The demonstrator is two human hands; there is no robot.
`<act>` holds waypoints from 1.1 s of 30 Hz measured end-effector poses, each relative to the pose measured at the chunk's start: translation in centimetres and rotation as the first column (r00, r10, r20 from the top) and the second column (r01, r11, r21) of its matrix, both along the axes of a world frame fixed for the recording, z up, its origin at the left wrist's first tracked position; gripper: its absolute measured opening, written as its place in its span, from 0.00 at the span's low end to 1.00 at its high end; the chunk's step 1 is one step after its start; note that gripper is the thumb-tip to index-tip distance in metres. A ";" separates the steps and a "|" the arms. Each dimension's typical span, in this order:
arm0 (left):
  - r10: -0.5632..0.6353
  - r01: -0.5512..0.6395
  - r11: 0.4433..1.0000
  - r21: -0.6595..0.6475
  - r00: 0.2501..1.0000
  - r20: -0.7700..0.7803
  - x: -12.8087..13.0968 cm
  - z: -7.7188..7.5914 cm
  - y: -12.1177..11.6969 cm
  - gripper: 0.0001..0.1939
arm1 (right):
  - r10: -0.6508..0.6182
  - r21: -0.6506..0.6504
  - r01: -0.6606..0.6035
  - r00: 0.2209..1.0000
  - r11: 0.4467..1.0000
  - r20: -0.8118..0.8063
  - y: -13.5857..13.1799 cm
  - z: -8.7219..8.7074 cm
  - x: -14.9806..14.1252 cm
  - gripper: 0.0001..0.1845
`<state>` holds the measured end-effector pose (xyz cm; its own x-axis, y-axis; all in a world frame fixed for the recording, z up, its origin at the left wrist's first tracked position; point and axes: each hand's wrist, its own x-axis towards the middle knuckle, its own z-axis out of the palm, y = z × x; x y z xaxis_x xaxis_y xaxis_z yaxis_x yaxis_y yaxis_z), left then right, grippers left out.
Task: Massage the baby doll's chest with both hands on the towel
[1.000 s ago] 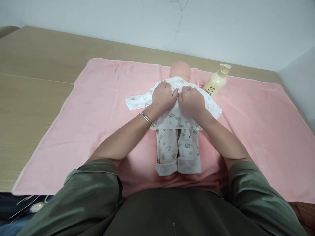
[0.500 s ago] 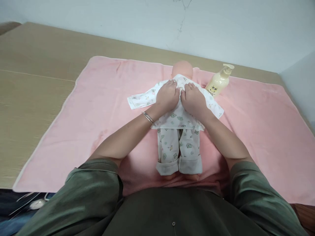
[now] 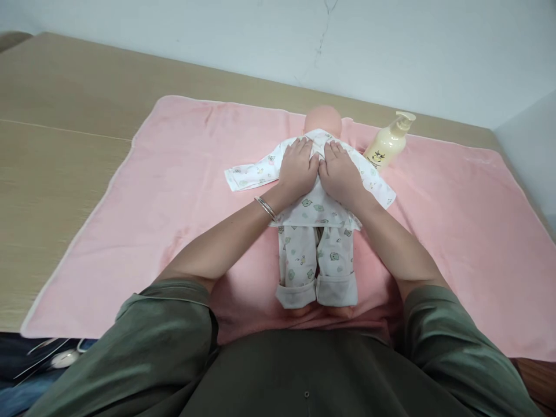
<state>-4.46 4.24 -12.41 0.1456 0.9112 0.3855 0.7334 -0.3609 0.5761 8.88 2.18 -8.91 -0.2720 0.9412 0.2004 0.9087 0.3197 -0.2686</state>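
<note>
I see a pale pump bottle (image 3: 384,147) toward my right. Behind the wooden table (image 3: 65,110), I can make out a cracked white wall (image 3: 243,40).

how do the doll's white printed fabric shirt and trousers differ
The white printed fabric shirt lies under the left hand and right hand; the white printed fabric trousers are untouched. The trousers have turned-up cuffs; the shirt's sleeve ends are flat. Both have green prints.

wooden table (image 3: 56,116), pink blanket (image 3: 182,162) spread on it

Left grip (image 3: 299,169) and right grip (image 3: 341,172) flatter and more outstretched on the printed shirt (image 3: 319,207) than before.
</note>
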 end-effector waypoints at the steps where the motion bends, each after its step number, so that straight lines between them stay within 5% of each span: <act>1: 0.004 -0.004 1.000 0.002 1.000 0.000 0.0 0.0 0.0 0.31 | 0.002 -0.004 -0.002 1.000 1.000 -0.008 0.1 -0.1 0.1 0.32; 11: 0.022 -0.022 1.000 0.017 1.000 -0.010 1.2 0.6 -1.9 0.27 | -0.073 -0.063 0.069 0.995 0.996 -0.070 1.9 0.1 1.3 0.33; 18: 0.027 -0.026 0.998 0.051 1.000 -0.011 0.7 0.3 -1.5 0.26 | -0.088 0.057 0.093 0.992 0.994 -0.087 1.3 -0.6 1.1 0.31; 25: 0.064 -0.067 0.997 0.049 0.996 0.062 0.1 -0.1 -1.7 0.27 | -0.065 0.200 0.078 0.996 0.977 -0.067 -0.5 1.0 0.3 0.30; 33: 0.095 -0.096 0.995 0.016 0.994 0.053 0.3 0.0 -1.8 0.26 | -0.021 0.112 0.031 0.996 0.993 -0.087 -0.5 1.0 0.2 0.27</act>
